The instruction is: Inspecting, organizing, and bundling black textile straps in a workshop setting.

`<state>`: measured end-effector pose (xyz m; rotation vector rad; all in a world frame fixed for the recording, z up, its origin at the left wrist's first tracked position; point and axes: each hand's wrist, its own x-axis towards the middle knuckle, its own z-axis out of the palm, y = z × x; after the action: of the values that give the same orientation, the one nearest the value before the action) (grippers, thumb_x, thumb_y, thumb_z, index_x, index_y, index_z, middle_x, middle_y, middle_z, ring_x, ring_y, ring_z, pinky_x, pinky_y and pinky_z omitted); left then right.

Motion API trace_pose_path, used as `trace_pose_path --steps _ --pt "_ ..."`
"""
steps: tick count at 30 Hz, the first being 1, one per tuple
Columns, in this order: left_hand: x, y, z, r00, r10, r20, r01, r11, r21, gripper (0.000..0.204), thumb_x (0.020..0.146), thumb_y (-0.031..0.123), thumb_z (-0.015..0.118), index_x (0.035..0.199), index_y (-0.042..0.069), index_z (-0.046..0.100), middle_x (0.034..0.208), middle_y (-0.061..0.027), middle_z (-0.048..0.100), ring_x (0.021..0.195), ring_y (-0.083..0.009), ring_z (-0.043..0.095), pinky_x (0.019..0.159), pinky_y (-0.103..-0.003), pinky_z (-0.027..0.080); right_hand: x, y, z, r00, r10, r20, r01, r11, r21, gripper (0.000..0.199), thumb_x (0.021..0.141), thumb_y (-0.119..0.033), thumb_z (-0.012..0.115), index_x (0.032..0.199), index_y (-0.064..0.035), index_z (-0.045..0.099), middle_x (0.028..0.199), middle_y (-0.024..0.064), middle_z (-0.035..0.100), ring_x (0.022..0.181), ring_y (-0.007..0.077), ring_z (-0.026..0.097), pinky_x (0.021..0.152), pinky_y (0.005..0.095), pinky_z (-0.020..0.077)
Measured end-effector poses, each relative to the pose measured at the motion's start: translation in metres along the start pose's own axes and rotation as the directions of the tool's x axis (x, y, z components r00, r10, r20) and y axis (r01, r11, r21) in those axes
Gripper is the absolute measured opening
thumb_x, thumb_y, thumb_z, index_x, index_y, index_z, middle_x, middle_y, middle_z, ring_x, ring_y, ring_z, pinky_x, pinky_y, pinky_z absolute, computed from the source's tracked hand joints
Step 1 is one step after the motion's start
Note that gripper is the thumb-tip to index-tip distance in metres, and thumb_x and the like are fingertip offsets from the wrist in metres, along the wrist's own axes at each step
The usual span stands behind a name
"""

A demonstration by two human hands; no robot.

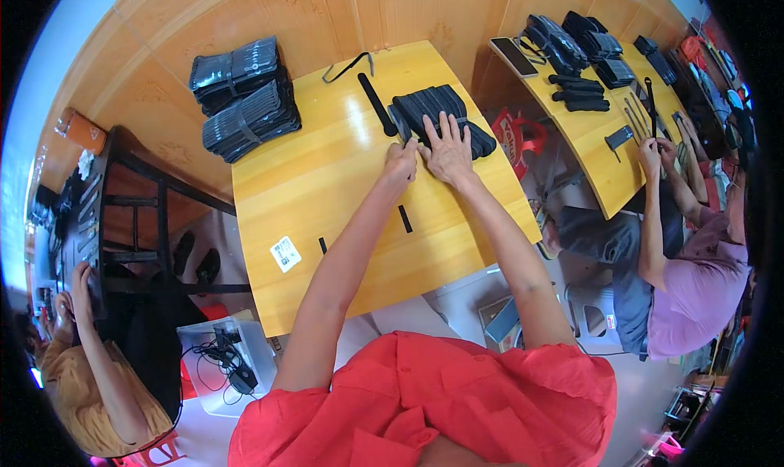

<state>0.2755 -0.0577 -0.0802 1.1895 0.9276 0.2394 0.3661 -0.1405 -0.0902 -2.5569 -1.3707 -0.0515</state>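
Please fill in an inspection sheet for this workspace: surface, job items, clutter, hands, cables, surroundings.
Surface: yellow wooden table.
Job items: black bundle; long black strip beside it; dark packs stacked at back left.
Clutter: thin strap near the back edge; two short black strips; white label.
Hands: right hand spread on the bundle; left hand curled beside it, its grip unclear.
Cables: black cables tangled in a clear bin, left of the table.
Surroundings: panelled wall behind; people at tables on both sides.

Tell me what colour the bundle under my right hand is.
The bundle is black, best seen in the head view.
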Motion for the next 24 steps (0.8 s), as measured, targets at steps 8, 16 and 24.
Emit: trace_pose_path --steps 8,16,24 --pt "-0.018 0.021 -0.02 0.94 -0.233 0.251 0.302 0.908 -0.289 0.036 0.09 0.043 0.045 0.084 0.008 0.045 0.053 0.0071 0.029 0.039 -0.0039 0.024 0.033 -0.017 0.02 0.005 -0.001 0.0 0.998 -0.052 0.047 0.054 0.997 -0.054 0.059 0.088 -0.035 0.045 0.14 -0.023 0.021 0.145 0.0104 0.02 0.134 0.0258 0.016 0.107 0.0474 0.0128" --pt "-0.04 0.031 -0.031 0.758 -0.219 0.614 0.635 0.465 -0.617 0.034 0.092 0.039 0.042 0.083 0.006 0.048 0.055 0.0055 0.031 0.043 -0.0051 0.027 0.035 -0.018 0.021 0.007 0.009 -0.005 0.998 -0.055 0.044 0.055 0.998 -0.011 0.058 0.087 -0.03 0.046 0.139 -0.0185 0.022 0.144 0.0091 0.022 0.134 0.0242 0.018 0.107 0.0478 0.0153" --pt "-0.074 0.008 -0.029 0.709 -0.067 0.702 0.696 0.223 -0.683 0.042 0.094 0.041 0.036 0.084 0.003 0.05 0.055 0.0033 0.032 0.044 -0.0061 0.028 0.037 -0.02 0.023 0.005 0.014 -0.012 0.991 -0.12 0.054 0.119 0.993 0.01 0.058 0.088 -0.029 0.046 0.139 -0.0177 0.021 0.144 0.0073 0.023 0.134 0.0231 0.019 0.107 0.0454 0.0165"
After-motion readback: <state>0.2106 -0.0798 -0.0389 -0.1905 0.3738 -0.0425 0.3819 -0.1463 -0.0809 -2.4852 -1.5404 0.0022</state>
